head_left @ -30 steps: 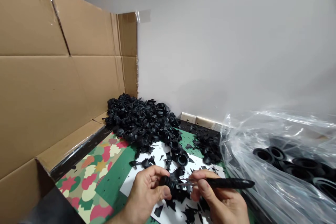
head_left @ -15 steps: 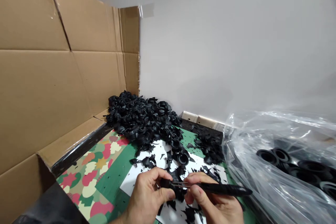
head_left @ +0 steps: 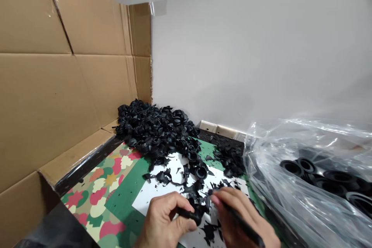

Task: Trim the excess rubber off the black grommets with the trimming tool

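My left hand (head_left: 170, 219), low in the middle of the view, pinches a black rubber part (head_left: 187, 214) between thumb and fingers. To its right, my right hand (head_left: 245, 217) is closed round a tool with a thick black handle (head_left: 244, 225), slanting down to the right. The tool's tip is not discernible now. A small gap separates the two hands. Under and between them lie black rubber scraps (head_left: 210, 232) on a white sheet (head_left: 145, 199).
A large heap of black ribbed rubber pieces (head_left: 159, 128) lies at the back, with a smaller scrap pile (head_left: 231, 159) to its right. A clear plastic bag (head_left: 270, 178) holds black rubber rings (head_left: 340, 178). Cardboard (head_left: 87, 85) stands at left; a grey wall (head_left: 247, 46) rises behind.
My right hand has drawn away from the part in my left hand, and the tool has tilted downward. Its thin metal prongs, visible earlier at the part, no longer show.
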Available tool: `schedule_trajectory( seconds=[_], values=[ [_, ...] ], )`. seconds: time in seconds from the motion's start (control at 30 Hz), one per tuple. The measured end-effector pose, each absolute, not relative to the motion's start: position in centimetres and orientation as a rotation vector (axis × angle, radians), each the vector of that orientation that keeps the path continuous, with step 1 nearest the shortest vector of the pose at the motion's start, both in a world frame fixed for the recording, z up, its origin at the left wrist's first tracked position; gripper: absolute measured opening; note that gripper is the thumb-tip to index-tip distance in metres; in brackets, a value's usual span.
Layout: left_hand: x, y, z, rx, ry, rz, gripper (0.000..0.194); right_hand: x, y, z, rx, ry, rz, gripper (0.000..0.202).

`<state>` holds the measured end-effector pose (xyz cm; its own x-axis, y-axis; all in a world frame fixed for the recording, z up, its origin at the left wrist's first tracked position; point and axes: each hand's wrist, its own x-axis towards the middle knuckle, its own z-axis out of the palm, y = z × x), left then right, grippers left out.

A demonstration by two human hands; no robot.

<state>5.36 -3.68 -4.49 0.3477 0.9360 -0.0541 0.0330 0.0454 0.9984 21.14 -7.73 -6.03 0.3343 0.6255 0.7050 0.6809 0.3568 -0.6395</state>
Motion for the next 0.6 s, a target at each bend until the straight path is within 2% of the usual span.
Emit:
schedule_trajectory(
  seconds=[0.07, 0.17, 0.23, 0.33, 0.6],
  values=[
    [5.2, -3.6, -4.4, 1.277, 1.030, 0.908, 0.009, 22.3, -7.5, -6.4, -1.360, -1.261, 0.015, 0.009],
    [5.0, -3.1, -4.3, 1.213, 1.054, 0.944, 0.015, 23.0, -7.1, -6.7, -1.358, -1.023, 0.383, 0.023],
    [5.0, -2.8, -4.4, 1.206, 1.049, 0.971, 0.016, 22.6, -7.1, -6.5, -1.286, -0.876, 0.605, 0.032],
    [5.0, -2.6, -4.6, 1.191, 1.046, 0.989, 0.017, 21.4, -7.4, -5.8, -1.100, -0.810, 0.807, 0.033],
    [5.0, -2.4, -5.0, 1.188, 1.049, 1.022, 0.020, 20.4, -7.6, -5.2, -0.932, -0.899, 0.881, 0.027]
  ],
)
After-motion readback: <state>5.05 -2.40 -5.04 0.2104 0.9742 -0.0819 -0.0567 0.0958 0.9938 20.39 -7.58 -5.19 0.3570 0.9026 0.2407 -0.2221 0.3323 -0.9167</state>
